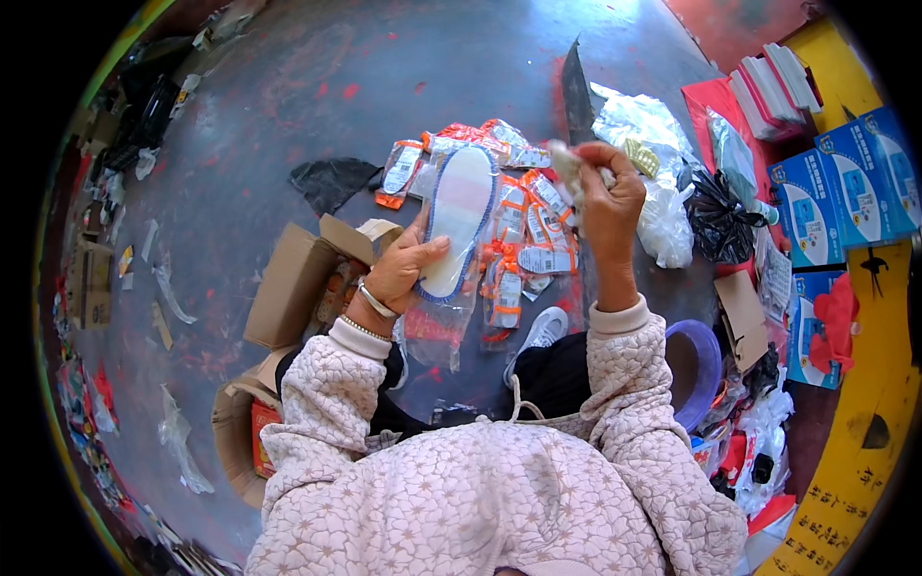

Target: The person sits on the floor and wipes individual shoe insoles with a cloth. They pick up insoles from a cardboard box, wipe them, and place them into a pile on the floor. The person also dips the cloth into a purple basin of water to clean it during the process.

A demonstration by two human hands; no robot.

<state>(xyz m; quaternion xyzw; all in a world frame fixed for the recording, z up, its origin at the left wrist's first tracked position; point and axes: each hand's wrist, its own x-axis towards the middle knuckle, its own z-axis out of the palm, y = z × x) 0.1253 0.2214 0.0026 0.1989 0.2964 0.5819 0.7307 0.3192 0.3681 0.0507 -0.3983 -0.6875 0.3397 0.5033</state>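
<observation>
My left hand [405, 267] grips a white insole [461, 216] with a blue stitched edge, its thumb lying on the front. The insole stands upright in front of me, with clear plastic wrap [437, 331] hanging below it. My right hand [611, 187] is raised to the right, fingers pinched on a crumpled whitish cloth [569, 168], apart from the insole. Beneath and beyond both hands lies a pile of small clear packets [512, 226] with orange edges and white labels. The insole hides part of this pile.
An opened cardboard box [293, 278] stands left of my knees, a round carton [235, 432] nearer. To the right are white plastic bags [663, 206], a black bag [722, 219], a purple bucket [699, 370] and blue boxes [807, 216]. Scraps litter the floor [259, 125] at left.
</observation>
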